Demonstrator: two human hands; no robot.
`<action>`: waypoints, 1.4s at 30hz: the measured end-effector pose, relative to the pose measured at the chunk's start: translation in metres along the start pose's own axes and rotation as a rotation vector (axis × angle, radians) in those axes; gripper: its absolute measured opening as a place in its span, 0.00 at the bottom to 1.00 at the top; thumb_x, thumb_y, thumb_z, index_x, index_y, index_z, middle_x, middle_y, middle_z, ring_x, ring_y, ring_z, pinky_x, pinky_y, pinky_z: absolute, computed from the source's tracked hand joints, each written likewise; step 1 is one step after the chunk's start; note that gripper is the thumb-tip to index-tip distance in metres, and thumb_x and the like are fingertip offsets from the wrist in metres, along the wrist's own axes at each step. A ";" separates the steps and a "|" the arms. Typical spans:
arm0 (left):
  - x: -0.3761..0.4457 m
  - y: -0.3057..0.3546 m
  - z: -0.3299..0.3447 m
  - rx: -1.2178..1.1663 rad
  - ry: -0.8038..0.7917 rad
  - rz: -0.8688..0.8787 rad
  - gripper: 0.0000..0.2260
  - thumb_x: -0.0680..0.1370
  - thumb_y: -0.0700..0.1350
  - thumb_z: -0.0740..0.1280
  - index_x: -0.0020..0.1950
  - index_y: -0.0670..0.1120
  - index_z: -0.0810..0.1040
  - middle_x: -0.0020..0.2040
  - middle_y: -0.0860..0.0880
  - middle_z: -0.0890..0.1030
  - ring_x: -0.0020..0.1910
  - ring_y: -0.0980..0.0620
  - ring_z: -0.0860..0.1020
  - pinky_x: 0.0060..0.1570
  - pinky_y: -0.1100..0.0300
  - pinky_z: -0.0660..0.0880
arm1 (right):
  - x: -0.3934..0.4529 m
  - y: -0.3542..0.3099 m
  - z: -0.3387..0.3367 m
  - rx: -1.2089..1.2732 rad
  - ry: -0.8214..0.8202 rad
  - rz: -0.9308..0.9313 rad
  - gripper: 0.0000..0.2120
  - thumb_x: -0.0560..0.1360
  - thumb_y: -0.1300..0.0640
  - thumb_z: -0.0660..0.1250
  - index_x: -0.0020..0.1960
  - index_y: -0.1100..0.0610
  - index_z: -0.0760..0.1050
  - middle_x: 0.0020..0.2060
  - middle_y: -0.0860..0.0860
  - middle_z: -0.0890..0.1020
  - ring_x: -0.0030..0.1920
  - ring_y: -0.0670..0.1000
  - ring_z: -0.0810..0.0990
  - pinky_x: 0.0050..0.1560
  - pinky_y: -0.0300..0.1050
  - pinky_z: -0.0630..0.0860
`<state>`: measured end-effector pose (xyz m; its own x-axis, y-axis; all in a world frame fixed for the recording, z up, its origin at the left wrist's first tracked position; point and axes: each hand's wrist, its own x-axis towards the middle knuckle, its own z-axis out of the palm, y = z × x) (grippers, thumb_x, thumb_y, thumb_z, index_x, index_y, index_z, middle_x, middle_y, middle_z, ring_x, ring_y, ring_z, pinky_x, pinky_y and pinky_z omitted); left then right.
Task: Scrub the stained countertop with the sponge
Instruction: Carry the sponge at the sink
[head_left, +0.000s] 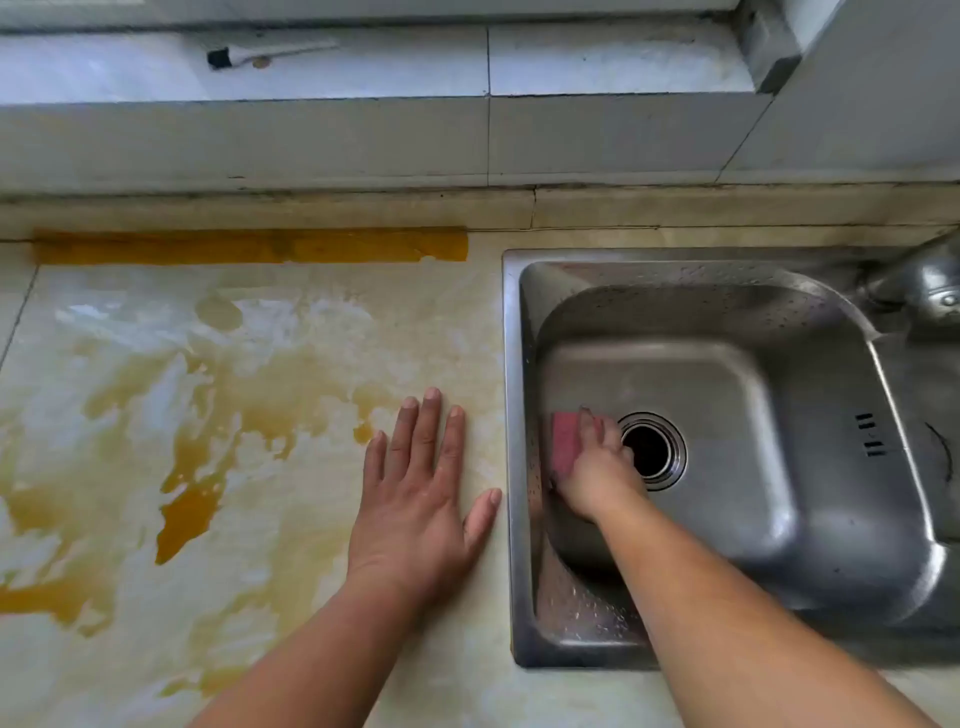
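Note:
The pale countertop (322, 561) is smeared with a wide yellow-brown stain (187, 514), darkest in patches at the left and centre. My left hand (415, 499) lies flat on the counter, fingers straight, just left of the sink. Down in the steel sink (727, 322), my right hand (597, 470) grips a pink sponge (563, 441) near the basin's left wall, beside the drain hole (652, 451).
A strip of brown tape (249, 247) runs along the counter's back edge. A tap (935, 291) stands at the sink's right rear. On the tiled sill behind lies a small brush (244, 56). The sink walls are wet with droplets.

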<state>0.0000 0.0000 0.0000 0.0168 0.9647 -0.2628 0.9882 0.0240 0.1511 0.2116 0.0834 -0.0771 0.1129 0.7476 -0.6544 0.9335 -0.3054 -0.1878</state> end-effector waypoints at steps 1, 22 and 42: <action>-0.001 0.001 -0.001 -0.002 -0.003 0.000 0.39 0.81 0.70 0.43 0.85 0.51 0.35 0.83 0.50 0.29 0.81 0.49 0.28 0.79 0.46 0.33 | 0.000 0.000 0.000 -0.009 0.002 -0.005 0.48 0.75 0.49 0.70 0.82 0.45 0.40 0.80 0.52 0.46 0.74 0.62 0.61 0.70 0.54 0.67; 0.002 -0.003 0.009 0.063 0.047 0.041 0.39 0.82 0.69 0.47 0.86 0.47 0.46 0.86 0.46 0.40 0.85 0.46 0.39 0.80 0.43 0.42 | 0.019 -0.006 0.020 -0.025 0.024 0.034 0.39 0.79 0.42 0.60 0.80 0.39 0.37 0.79 0.54 0.40 0.76 0.63 0.53 0.73 0.55 0.63; 0.000 -0.001 0.001 0.034 -0.006 0.033 0.38 0.82 0.69 0.44 0.85 0.50 0.36 0.84 0.49 0.30 0.82 0.48 0.29 0.80 0.44 0.36 | 0.026 0.000 0.017 0.054 0.042 0.019 0.34 0.78 0.44 0.60 0.80 0.36 0.48 0.77 0.53 0.48 0.72 0.63 0.57 0.72 0.54 0.65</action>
<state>-0.0012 0.0000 -0.0012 0.0504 0.9633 -0.2636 0.9917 -0.0171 0.1275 0.2082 0.0927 -0.1067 0.1455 0.7650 -0.6274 0.9116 -0.3501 -0.2155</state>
